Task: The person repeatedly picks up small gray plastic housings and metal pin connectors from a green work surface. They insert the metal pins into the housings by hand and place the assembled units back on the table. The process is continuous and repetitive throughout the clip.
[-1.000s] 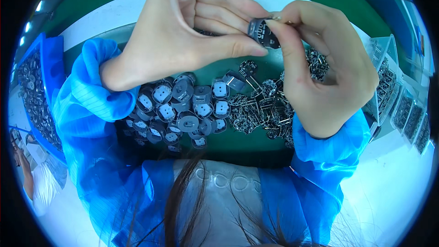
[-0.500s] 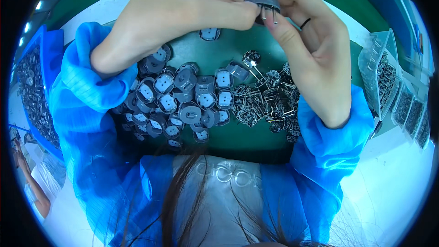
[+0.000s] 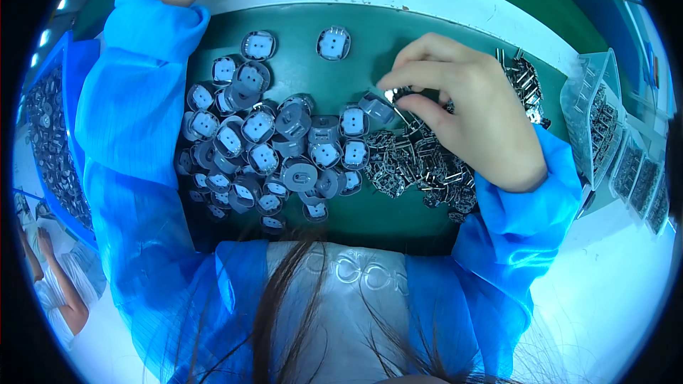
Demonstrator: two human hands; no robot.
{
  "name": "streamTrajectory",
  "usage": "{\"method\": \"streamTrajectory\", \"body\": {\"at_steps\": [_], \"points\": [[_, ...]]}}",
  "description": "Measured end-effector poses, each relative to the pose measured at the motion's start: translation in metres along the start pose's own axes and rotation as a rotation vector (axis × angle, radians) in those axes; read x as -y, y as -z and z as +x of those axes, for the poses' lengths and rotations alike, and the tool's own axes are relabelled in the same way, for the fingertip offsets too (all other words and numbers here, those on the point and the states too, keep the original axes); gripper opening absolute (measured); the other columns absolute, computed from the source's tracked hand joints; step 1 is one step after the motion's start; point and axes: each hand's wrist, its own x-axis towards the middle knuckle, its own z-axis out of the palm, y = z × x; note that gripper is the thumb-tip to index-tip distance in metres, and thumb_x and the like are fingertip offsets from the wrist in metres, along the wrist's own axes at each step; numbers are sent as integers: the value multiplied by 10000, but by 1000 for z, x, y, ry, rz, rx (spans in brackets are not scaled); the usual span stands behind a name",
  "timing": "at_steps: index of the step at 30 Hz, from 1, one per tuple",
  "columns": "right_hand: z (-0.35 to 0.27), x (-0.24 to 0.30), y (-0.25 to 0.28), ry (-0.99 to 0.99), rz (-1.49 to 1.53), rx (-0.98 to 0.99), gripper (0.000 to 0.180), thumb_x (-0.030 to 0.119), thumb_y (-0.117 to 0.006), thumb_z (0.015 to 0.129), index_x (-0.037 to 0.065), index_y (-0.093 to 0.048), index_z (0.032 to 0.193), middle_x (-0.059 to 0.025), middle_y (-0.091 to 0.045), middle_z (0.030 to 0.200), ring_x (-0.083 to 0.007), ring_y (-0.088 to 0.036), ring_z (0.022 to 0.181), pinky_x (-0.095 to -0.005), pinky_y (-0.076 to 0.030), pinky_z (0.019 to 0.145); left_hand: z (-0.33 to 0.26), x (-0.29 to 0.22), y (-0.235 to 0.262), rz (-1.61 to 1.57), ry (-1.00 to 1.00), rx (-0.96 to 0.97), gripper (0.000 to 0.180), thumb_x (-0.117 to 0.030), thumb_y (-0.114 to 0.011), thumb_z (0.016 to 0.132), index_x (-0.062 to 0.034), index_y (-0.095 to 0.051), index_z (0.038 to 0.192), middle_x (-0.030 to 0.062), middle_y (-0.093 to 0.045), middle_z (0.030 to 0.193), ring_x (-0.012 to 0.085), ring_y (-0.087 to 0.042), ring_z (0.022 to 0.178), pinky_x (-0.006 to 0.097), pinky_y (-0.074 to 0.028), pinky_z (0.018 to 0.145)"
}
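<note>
Step in hand, by judgement: picking a metal part. The right hand (image 3: 466,110) sits at 2 o'clock of the green mat (image 3: 398,35), fingers curled narrow, thumb and forefinger pinched on a small shiny metal pin frame (image 3: 395,94) at the top edge of the heap of dark metal pin frames (image 3: 420,167). Just beside the fingertips lies a loose grey moulded plastic housing (image 3: 375,107).

The left hand is out of frame past 11 o'clock; only the left forearm in a blue sleeve (image 3: 153,35) shows, grip state cannot be told.

Next move, by judgement, calls for a clean lift w/o dragging neighbouring frames, which look tangled.

Containers: clear plastic bags (image 3: 601,117) at 3 o'clock hold more dark metal parts. The pile of grey square-windowed plastic housings (image 3: 263,146) lies loose at centre-left, not contained.
</note>
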Motion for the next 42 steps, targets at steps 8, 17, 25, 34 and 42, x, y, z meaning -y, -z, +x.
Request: {"method": "streamTrajectory", "body": {"at_steps": [8,17,25,34,42], "points": [[8,17,9,-190,122,-267,160,6,-803,840,16,-775,997,-74,-766,922,-144,-717,807,-267,-566,759,5,-54,52,-379,-184,889,413,-123,-797,866,-42,-670,1251,189,-521,1353,365,-567,1217,449,-469,1030],[10,26,11,-213,318,-291,151,-13,-783,884,-45,-739,1024,-91,-759,1012,-160,-733,925,-286,-584,884,-4,-36,13,-508,-309,857,372,-89,-831,825,-56,-721,1179,178,-542,1334,318,-628,1133,394,-532,937],[11,26,-1,-129,202,-443,135,-51,-771,871,-56,-737,1002,-90,-753,991,-166,-729,926,-296,-593,876,-22,-51,0,-950,84,570,252,-47,-843,816,15,-686,1003,122,-739,971,159,-734,807,293,-628,678],[11,34,1,13,-116,-493,164,-109,-783,816,-48,-741,962,-87,-750,957,-158,-730,898,-273,-604,840,-28,-70,15,-1104,321,595,225,16,-834,830,54,-690,999,120,-741,867,91,-717,811,225,-611,716],[13,36,-11,101,-250,-637,179,-112,-791,791,-38,-743,947,-113,-751,912,-204,-743,853,-290,-598,787,-28,-88,30,-957,328,513,239,-17,-844,835,45,-699,1015,130,-753,904,126,-735,830,267,-628,756]]}}
